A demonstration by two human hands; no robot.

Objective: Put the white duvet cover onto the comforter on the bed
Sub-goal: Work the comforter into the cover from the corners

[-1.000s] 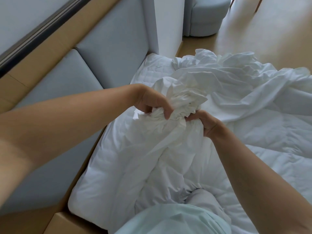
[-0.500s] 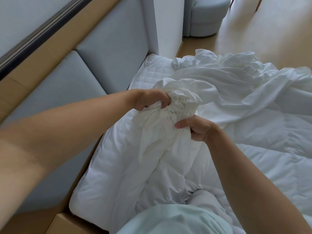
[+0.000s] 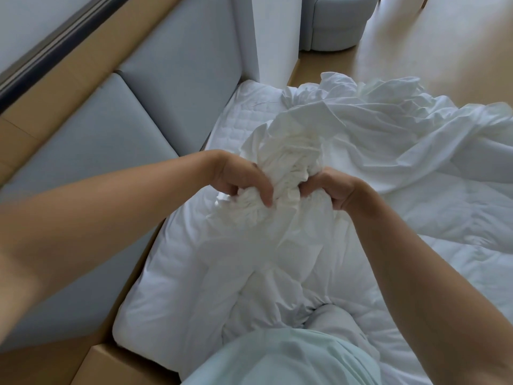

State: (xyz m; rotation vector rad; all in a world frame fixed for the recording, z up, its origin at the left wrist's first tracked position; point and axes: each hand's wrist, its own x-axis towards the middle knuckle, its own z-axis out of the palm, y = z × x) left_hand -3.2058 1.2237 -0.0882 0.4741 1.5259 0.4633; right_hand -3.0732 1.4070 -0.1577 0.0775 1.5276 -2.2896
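Left hand point(image 3: 241, 182), right hand point(image 3: 333, 190) both curling tight round gathered duvet cover point(image 3: 288, 159), bunch sitting between knuckles. Comforter point(image 3: 194, 273) lying below wrists. Comforter corner possibly inside bunch, unclear. Best: pinching corner through cloth, working cover downward evenly.

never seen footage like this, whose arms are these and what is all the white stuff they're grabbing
There is no machine here. A person wears one camera on the head, looking forward and down, so the arms are their own. The left hand and right hand both clutch a gathered bunch of the white duvet cover, and the rest of it trails off to the right. Under it lies the puffy comforter on the bed, beside a grey padded headboard. The pale green at the bottom edge is the person's clothing.
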